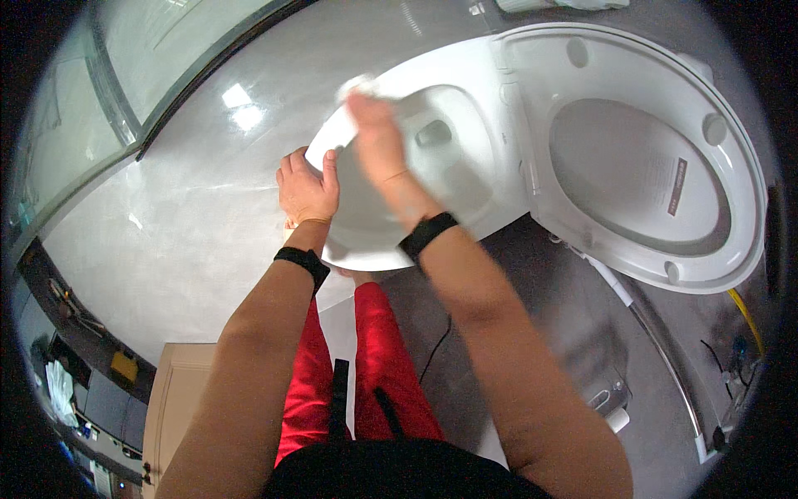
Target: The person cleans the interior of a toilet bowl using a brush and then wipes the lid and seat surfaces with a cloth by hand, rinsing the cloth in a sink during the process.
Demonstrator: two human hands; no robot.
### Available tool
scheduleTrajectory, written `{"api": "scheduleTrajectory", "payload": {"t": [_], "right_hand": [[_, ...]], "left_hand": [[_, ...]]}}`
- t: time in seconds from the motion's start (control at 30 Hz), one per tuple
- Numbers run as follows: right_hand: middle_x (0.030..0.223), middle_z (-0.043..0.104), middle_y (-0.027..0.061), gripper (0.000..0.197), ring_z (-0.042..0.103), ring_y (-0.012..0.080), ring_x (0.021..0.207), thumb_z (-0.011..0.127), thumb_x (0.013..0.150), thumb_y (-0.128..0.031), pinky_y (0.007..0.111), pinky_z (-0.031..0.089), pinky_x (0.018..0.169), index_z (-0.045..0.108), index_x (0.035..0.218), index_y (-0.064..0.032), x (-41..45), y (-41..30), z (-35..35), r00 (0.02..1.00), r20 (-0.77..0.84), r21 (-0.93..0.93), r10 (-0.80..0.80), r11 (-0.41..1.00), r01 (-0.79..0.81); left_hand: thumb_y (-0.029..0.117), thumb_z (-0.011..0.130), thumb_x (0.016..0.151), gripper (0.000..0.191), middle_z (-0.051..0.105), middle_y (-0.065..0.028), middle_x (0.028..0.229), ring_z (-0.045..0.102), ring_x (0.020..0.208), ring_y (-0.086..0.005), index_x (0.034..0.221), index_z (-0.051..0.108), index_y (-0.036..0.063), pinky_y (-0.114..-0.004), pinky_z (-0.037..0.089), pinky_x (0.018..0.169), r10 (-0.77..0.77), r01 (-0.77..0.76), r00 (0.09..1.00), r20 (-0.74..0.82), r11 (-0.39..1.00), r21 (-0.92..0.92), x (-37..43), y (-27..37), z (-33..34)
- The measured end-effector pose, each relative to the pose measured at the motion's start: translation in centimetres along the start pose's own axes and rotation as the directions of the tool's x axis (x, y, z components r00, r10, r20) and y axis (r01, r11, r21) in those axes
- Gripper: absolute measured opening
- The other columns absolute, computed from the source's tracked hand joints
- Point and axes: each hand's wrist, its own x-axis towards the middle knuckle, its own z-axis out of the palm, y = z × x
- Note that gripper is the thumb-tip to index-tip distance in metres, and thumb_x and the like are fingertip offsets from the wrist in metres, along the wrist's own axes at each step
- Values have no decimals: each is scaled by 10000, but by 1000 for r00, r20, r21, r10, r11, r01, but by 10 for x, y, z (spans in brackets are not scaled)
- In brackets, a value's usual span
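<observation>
A white ceramic toilet bowl (469, 67) stands before me with its seat (629, 268) and lid (617, 168) raised to the right. My left hand (308, 187) grips the front rim, thumb on the inner side and fingers on the outer. Blurred by motion, my right hand (377, 140) is at the far front rim. A white wad (358, 87), perhaps a cloth or tissue, shows at its fingertips. The drain opening (434, 133) lies inside the bowl to the right of that hand. The lid's inside bears a printed label (677, 187).
A glass partition (81, 81) with a dark frame runs along the upper left. A pale door (181, 387) stands at lower left. On the right are a metal grab bar (667, 362), a yellow hose (745, 318) and a toilet paper holder (605, 402).
</observation>
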Motion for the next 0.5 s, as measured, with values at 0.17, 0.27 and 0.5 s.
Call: {"api": "scheduleTrajectory", "payload": {"t": [0.17,0.27,0.5], "right_hand": [[1115,599,99,315,529,264,1061,527,805,-59,346,462,890,604,1111,-77,13,30,-24,996,91,71,-20,997,13],[1210,561,112,383,503,261,1126,450,813,50,325,391,991,586,1157,-48,29,112,-78,969,-160,-2,190,981,-193],[1268,513,132,374,474,281,1165,439,859,33,329,367,1011,533,1214,-36,-14,153,-126,982,-75,-498,173,847,-187]], "left_hand": [[483,481,853,527,541,-147,1102,498,1031,-343,1113,536,28,-436,431,843,-20,20,1000,4,1000,-9,0,13,-3],[508,484,845,556,541,-145,1104,498,1028,-344,1112,535,23,-438,439,831,-22,22,1000,4,1000,-1,0,15,-2],[529,487,837,594,539,-157,1101,506,998,-341,1130,531,14,-436,444,823,-3,3,1000,17,1000,-23,0,8,-3]]}}
